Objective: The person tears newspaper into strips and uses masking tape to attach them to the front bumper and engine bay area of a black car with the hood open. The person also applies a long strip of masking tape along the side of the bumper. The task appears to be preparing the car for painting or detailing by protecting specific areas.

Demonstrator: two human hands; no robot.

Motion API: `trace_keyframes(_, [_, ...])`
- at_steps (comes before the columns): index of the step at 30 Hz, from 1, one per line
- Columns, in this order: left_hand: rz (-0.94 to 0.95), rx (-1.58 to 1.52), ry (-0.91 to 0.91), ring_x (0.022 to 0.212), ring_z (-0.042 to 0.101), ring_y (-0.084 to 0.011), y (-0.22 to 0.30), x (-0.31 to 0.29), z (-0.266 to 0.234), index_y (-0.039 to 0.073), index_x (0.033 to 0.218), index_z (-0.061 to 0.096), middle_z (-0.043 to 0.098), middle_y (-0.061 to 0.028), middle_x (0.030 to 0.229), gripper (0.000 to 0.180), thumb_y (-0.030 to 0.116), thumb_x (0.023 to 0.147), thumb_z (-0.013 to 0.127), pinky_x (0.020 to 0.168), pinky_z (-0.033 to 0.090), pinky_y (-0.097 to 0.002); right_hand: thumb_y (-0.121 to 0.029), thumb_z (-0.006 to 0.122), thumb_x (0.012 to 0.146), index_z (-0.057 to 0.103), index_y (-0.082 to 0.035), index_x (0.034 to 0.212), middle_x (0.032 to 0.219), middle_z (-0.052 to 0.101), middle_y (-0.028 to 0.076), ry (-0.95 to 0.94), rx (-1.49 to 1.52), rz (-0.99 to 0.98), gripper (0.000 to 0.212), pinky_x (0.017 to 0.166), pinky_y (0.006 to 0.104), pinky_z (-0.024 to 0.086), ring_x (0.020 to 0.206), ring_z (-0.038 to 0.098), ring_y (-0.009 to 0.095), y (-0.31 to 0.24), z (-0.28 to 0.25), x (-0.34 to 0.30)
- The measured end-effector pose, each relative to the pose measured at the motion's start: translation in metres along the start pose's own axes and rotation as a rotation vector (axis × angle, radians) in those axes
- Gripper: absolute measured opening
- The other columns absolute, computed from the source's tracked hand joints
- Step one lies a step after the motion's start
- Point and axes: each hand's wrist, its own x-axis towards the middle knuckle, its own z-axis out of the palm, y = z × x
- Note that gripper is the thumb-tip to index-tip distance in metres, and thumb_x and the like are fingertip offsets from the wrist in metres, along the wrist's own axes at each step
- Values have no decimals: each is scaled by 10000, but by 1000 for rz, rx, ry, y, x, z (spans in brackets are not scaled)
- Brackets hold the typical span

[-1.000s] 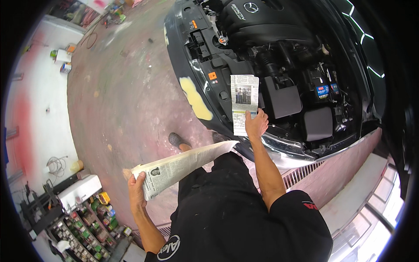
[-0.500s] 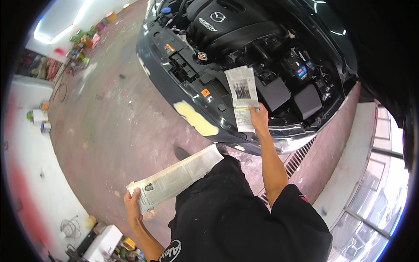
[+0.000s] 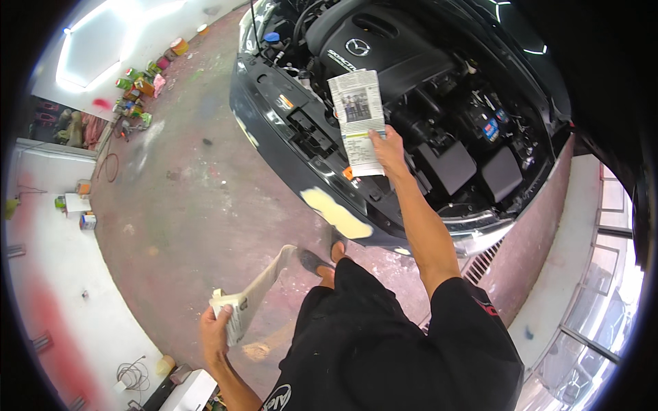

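Holding a folded sheet of white newspaper (image 3: 359,120) over the open engine bay of the dark car (image 3: 411,103), the right hand (image 3: 388,147) pinches its lower edge, while the left hand (image 3: 216,331) grips a thick folded newspaper bundle (image 3: 253,298) away from the car, above the floor.

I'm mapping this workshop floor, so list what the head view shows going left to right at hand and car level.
Paint cans by the wall → left hand gripping a folded newspaper stack → pale filler patch on the bumper → newspaper sheet held by the right hand → black engine-bay boxes.
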Motion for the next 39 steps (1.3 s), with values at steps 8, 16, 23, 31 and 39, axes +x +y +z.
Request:
trace_keyframes(8, [-109, 41, 49, 834, 683, -103, 18, -17, 28, 15, 1172, 792, 776, -6, 991, 239, 206, 1031, 821, 760, 544, -288, -275, 712, 987, 705, -16, 1294, 1226, 768, 285, -107, -456, -154, 402, 1030, 523, 560, 1194, 729, 469, 19, 161, 118])
trace_keyframes(16, [-231, 197, -1, 867, 641, -109, 49, -22, 63, 15, 1193, 791, 757, 15, 1039, 254, 223, 1047, 805, 807, 514, -295, -342, 821, 905, 676, -14, 1359, 1473, 585, 202, -3, -938, -221, 579, 1131, 583, 429, 1386, 502, 467, 6, 211, 152])
trace_keyframes(23, [29, 1074, -294, 887, 670, -388, 138, 24, 107, 19, 1051, 748, 652, -185, 968, 185, 198, 1009, 773, 798, 517, -436, -581, 887, 861, 668, -68, 1500, 1474, 673, 238, -1091, -301, -460, 849, 1187, 464, 481, 1386, 625, 386, -29, 149, -63])
trace_keyframes(31, [606, 1436, -640, 916, 615, -399, 232, 65, 161, 74, 1019, 777, 593, -163, 963, 203, 54, 818, 800, 824, 489, -504, -417, 826, 949, 788, -78, 1278, 1198, 791, 182, -1150, 5, -100, 474, 999, 486, 554, 1137, 731, 372, -4, 110, -241])
trace_keyframes(39, [1681, 1183, -147, 1032, 638, -416, 251, 125, 208, 84, 1240, 777, 632, -206, 1221, 414, 131, 859, 931, 910, 529, -506, -279, 742, 1043, 765, 4, 1210, 927, 781, 194, -321, 133, 14, 329, 772, 450, 557, 835, 759, 305, -60, 108, -233])
